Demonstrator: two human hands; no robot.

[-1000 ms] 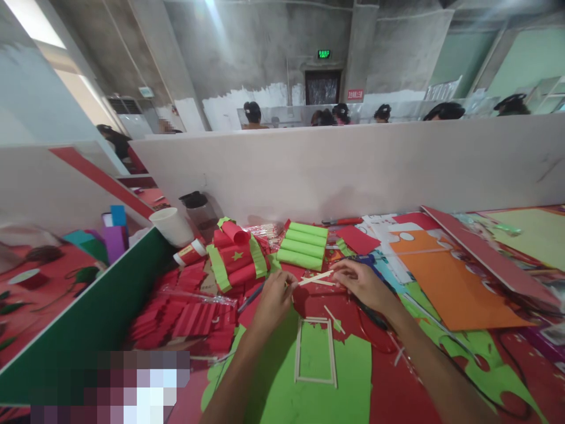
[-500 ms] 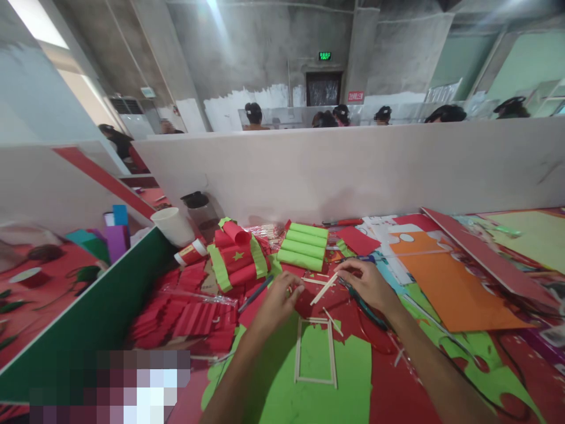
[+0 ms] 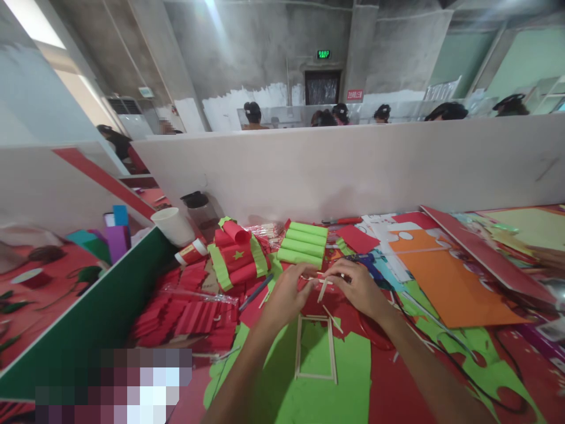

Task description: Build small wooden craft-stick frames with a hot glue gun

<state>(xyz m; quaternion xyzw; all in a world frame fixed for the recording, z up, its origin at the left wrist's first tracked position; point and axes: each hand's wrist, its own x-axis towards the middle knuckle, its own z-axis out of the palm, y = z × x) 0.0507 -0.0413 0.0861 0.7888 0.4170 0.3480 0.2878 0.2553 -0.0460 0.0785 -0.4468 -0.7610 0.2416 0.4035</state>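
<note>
My left hand (image 3: 289,294) and my right hand (image 3: 355,285) meet over the red tabletop. Short pale wooden sticks (image 3: 323,290) are pinched in my right fingertips and slant down. The fingers of my left hand close at the upper end of these sticks, partly hidden. Below the hands, a rectangular frame of thin wooden sticks (image 3: 334,353) lies on a green sheet (image 3: 348,394). A loose thin stick (image 3: 333,320) rests by its upper right corner. Beyond the hands is a pad of rolled green paper (image 3: 304,244).
A red and green paper piece with a star (image 3: 238,256) stands left of the hands, near stacked red paper (image 3: 194,318). A green divider (image 3: 88,330) and a white cup (image 3: 171,227) are farther left. Orange sheets (image 3: 441,282) and green offcuts lie right. A white partition (image 3: 353,171) closes the back.
My left hand has moved right and up to meet my right hand at the sticks. The sticks now point more steeply down. Dark-handled pliers by my right hand no longer show.
</note>
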